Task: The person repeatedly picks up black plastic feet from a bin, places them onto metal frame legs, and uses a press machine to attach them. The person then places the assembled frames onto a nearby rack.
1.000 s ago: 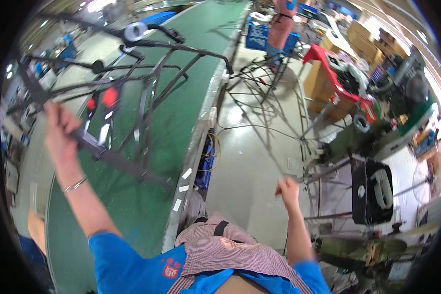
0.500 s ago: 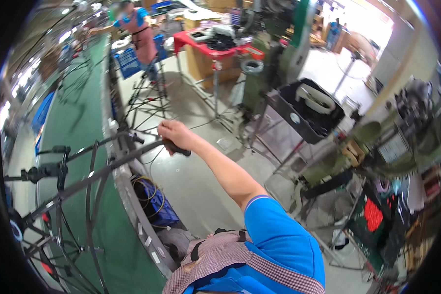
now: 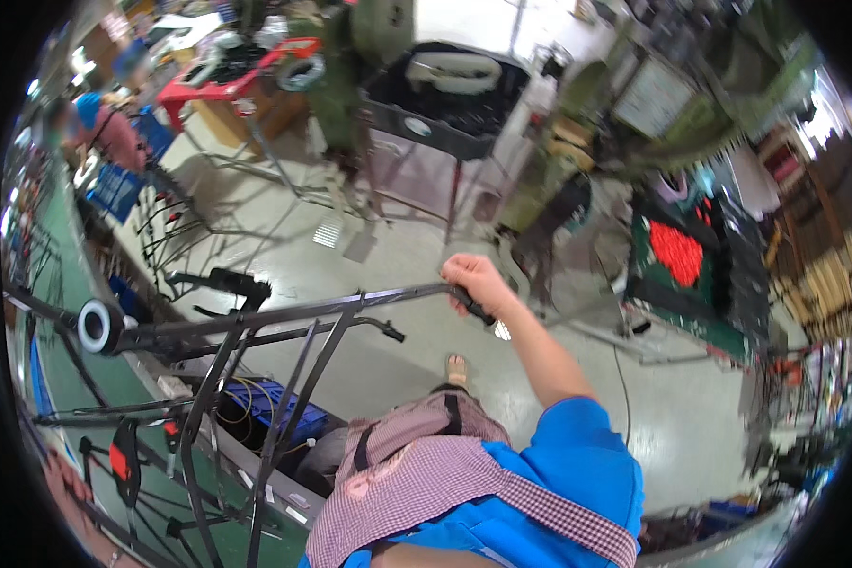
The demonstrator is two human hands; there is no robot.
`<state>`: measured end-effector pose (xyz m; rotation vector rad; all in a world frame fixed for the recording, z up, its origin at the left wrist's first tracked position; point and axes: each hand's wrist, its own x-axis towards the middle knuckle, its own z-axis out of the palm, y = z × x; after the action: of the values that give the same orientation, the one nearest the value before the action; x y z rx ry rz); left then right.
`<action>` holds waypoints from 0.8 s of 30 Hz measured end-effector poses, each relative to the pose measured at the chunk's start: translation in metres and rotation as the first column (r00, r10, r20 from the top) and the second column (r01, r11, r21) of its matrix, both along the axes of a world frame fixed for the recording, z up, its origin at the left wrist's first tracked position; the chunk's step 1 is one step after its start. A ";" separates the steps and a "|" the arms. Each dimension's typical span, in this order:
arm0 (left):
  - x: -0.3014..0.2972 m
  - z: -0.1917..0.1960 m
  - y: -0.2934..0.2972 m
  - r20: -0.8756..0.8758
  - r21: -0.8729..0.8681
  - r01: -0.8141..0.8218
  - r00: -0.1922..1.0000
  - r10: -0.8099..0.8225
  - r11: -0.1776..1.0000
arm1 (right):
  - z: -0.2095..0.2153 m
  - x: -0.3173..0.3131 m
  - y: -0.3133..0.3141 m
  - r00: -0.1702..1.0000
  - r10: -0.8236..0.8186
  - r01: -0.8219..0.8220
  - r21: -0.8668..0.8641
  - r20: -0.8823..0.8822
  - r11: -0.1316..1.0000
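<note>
A black tubular frame, like that of a rollator, slants from the conveyor on the left out over the floor. My right hand is closed round the dark handle at its right end. At the lower left rim my left hand shows partly, its fingers curled at a black tube of the frame. A pale grey ring sits on the frame's left part, and a red and black piece is lower down among the thin bars.
The green conveyor runs along the left, a blue crate beneath its edge. Ahead stand a black bin on legs and a red-topped table. Orange-red parts lie in a tray at right. Another person works far left.
My right hand and the frame's handle have swung right, away from the conveyor. The view has turned right, and my left hand now shows at the lower left.
</note>
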<state>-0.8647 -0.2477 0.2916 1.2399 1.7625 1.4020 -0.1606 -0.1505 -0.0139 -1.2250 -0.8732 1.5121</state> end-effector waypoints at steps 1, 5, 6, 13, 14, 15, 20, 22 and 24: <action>-0.006 -0.016 0.031 0.025 -0.062 0.035 0.999 -0.033 0.997 | 0.001 0.023 -0.013 1.000 -0.027 0.027 -0.009 0.001 1.000; 0.054 -0.063 0.151 0.131 -0.130 0.205 0.973 -0.188 0.970 | 0.008 0.100 -0.069 0.989 -0.145 0.148 -0.179 0.031 0.973; 0.066 -0.070 0.166 0.128 -0.162 0.271 0.959 -0.252 0.949 | 0.005 0.112 -0.078 0.986 -0.164 0.168 -0.203 0.033 0.965; 0.189 -0.091 0.232 0.203 -0.197 0.291 0.946 -0.251 0.936 | 0.007 0.203 -0.073 0.959 -0.281 0.282 -0.182 0.034 0.942; 0.205 -0.096 0.235 0.206 -0.198 0.275 0.950 -0.234 0.941 | 0.010 0.214 -0.066 0.953 -0.302 0.301 -0.152 0.019 0.941; 0.213 -0.102 0.241 0.264 -0.218 0.275 0.940 -0.214 0.937 | 0.011 0.226 -0.060 0.947 -0.322 0.320 -0.121 0.002 0.940; 0.267 -0.134 0.288 0.402 -0.295 0.271 0.905 -0.138 0.916 | 0.041 0.281 -0.042 0.945 -0.316 0.321 -0.055 0.083 0.945; 0.292 -0.144 0.300 0.413 -0.295 0.294 0.897 -0.156 0.909 | 0.053 0.296 -0.039 0.931 -0.345 0.352 -0.050 0.119 0.934; 0.296 -0.161 0.325 0.481 -0.297 0.374 0.854 -0.201 0.878 | 0.066 0.311 -0.036 0.910 -0.342 0.357 -0.022 0.234 0.934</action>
<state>-0.5688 0.0769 0.1301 0.8527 1.3740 0.9962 0.1507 -0.1860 0.0518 -1.5339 -0.7058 1.1335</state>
